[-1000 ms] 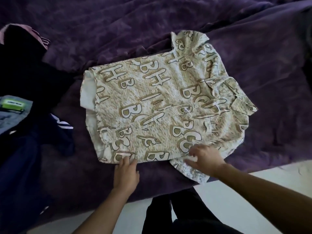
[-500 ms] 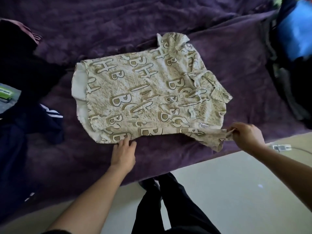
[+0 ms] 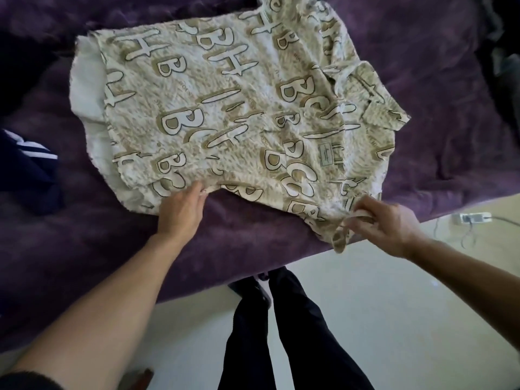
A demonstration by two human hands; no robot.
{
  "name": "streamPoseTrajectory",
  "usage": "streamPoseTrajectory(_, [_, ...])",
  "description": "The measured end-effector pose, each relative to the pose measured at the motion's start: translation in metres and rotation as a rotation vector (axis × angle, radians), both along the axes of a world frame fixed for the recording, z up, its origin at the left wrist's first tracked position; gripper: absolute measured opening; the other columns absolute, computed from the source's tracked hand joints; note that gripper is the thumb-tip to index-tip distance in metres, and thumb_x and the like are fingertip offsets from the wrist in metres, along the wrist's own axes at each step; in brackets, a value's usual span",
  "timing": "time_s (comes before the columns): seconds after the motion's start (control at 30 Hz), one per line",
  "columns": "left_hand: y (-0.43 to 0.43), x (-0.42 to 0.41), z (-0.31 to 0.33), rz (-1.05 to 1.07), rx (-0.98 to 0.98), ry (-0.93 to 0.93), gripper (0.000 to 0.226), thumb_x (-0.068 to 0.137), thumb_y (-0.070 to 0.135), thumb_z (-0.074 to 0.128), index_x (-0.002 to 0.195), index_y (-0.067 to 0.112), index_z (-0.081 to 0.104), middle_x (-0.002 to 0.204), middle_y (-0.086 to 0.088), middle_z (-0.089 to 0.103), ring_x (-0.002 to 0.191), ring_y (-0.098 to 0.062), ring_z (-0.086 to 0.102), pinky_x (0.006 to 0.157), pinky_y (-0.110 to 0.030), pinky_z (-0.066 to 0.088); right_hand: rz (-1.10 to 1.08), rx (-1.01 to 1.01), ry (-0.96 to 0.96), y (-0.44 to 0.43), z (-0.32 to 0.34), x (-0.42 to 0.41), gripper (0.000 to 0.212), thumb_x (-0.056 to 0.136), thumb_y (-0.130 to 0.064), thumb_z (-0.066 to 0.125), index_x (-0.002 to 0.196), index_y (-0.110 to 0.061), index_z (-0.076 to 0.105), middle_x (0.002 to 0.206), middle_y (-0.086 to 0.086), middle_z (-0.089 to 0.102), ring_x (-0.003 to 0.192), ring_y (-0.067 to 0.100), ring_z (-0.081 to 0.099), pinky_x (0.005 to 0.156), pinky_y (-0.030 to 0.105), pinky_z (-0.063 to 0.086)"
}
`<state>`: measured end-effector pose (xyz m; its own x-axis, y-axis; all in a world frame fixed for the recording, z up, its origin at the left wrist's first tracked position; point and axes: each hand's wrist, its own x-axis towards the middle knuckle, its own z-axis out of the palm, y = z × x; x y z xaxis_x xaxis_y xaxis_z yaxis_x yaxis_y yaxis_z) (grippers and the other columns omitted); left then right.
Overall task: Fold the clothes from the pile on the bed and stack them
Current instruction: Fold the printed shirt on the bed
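The shirt (image 3: pixel 225 114) lies on the bed (image 3: pixel 450 130) in the upper centre, long axis left to right, just beyond both hands. The left hand (image 3: pixel 180 215) presses its near edge with fairly straight fingers. The right hand (image 3: pixel 385 223) pinches the lower-right sleeve.

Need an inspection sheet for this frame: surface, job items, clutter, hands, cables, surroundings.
Surface: purple bedspread, rumpled.
Job's things: printed shirt spread out on the bedspread, near right corner hanging over the bed edge.
Clutter: navy garment with white stripes, at the left edge.
Hands: left hand at the shirt's near hem, grip unclear; right hand pinches the near right corner.
Cables: white adapter with its cable on the floor, right.
Surroundings: pale floor; dark trousers.
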<state>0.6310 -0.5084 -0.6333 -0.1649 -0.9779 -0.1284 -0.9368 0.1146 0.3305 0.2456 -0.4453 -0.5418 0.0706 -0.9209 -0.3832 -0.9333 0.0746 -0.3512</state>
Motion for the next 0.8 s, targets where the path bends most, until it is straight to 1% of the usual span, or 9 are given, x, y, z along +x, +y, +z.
streamPoseTrajectory(0.13, [0.035,0.029,0.025,-0.002,-0.062,-0.058,0.011,0.087,0.000,0.061,0.097,0.001,0.066,0.082,-0.020,0.062,0.071,-0.039,0.060,0.053,-0.045,0.047,0.219,-0.105,0.083,-0.007,0.014,0.004,0.066,0.054,-0.068,0.077,0.103,-0.030,0.053,0.087,-0.012,0.065,0.070,0.017,0.062,0.056,0.030,0.049])
streamPoseTrajectory(0.27, [0.058,0.049,0.046,-0.109,-0.262,-0.027,0.021,0.078,-0.005,0.050,0.092,0.004,0.063,0.084,-0.012,0.061,0.078,-0.034,0.058,0.073,-0.046,0.043,0.401,-0.215,0.147,0.007,0.013,0.000,0.068,0.051,-0.052,0.088,0.106,-0.020,0.063,0.090,-0.003,0.071,0.070,0.023,0.069,0.046,0.029,0.050])
streamPoseTrajectory(0.37, [0.065,0.040,0.051,-0.133,-0.230,0.057,0.019,0.079,0.001,0.039,0.088,0.006,0.054,0.073,-0.011,0.059,0.064,-0.033,0.057,0.058,-0.040,0.046,0.459,-0.160,0.217,0.025,-0.004,-0.004,0.080,0.045,-0.039,0.094,0.115,-0.013,0.066,0.090,0.002,0.070,0.071,0.026,0.068,0.046,0.031,0.050])
streamPoseTrajectory(0.43, [0.072,0.037,0.046,-0.187,-0.108,-0.014,0.013,0.087,0.014,0.041,0.091,0.009,0.053,0.072,-0.008,0.063,0.059,-0.032,0.061,0.046,-0.034,0.045,0.450,-0.094,0.228,0.036,-0.017,-0.008,0.075,0.048,-0.023,0.094,0.117,-0.011,0.067,0.089,0.006,0.070,0.068,0.030,0.069,0.046,0.036,0.052])
streamPoseTrajectory(0.5, [0.084,0.040,0.036,-0.243,0.073,-0.189,0.020,0.090,0.032,0.057,0.094,0.012,0.057,0.075,-0.004,0.065,0.061,-0.028,0.064,0.045,-0.030,0.043,0.395,-0.036,0.229,0.041,-0.026,-0.011,0.063,0.056,-0.013,0.089,0.116,-0.016,0.070,0.087,0.009,0.073,0.062,0.035,0.067,0.047,0.040,0.053])
streamPoseTrajectory(0.57, [0.092,0.041,0.031,-0.233,0.175,-0.290,0.024,0.078,0.025,0.074,0.094,0.011,0.063,0.077,-0.006,0.065,0.063,-0.030,0.065,0.047,-0.033,0.047,0.376,0.060,0.253,0.041,-0.028,-0.012,0.051,0.070,-0.023,0.082,0.118,-0.029,0.069,0.092,0.004,0.075,0.071,0.036,0.068,0.058,0.039,0.053])
streamPoseTrajectory(0.67, [0.094,0.042,0.037,-0.169,0.304,-0.382,0.020,0.084,0.010,0.058,0.103,0.014,0.065,0.098,-0.006,0.060,0.088,-0.030,0.062,0.066,-0.039,0.047,0.411,0.241,0.310,0.025,-0.015,-0.017,0.036,0.086,-0.048,0.063,0.121,-0.049,0.060,0.106,-0.010,0.071,0.098,0.022,0.066,0.072,0.030,0.045])
streamPoseTrajectory(0.73, [0.088,0.048,0.049,-0.170,0.312,-0.357,0.020,0.085,0.011,0.057,0.099,0.017,0.069,0.099,-0.001,0.060,0.099,-0.024,0.057,0.077,-0.038,0.046,0.334,0.258,0.286,0.000,0.005,-0.019,0.023,0.082,-0.049,0.066,0.105,-0.047,0.066,0.098,-0.013,0.071,0.095,0.018,0.065,0.069,0.029,0.043])
streamPoseTrajectory(0.8, [0.076,0.057,0.067,-0.112,0.233,-0.227,0.012,0.075,0.006,0.071,0.084,0.014,0.074,0.085,0.000,0.066,0.090,-0.027,0.061,0.077,-0.042,0.050,0.182,0.133,0.219,-0.037,0.030,-0.023,0.017,0.073,-0.035,0.077,0.089,-0.037,0.070,0.081,-0.007,0.071,0.084,0.025,0.067,0.060,0.029,0.040])
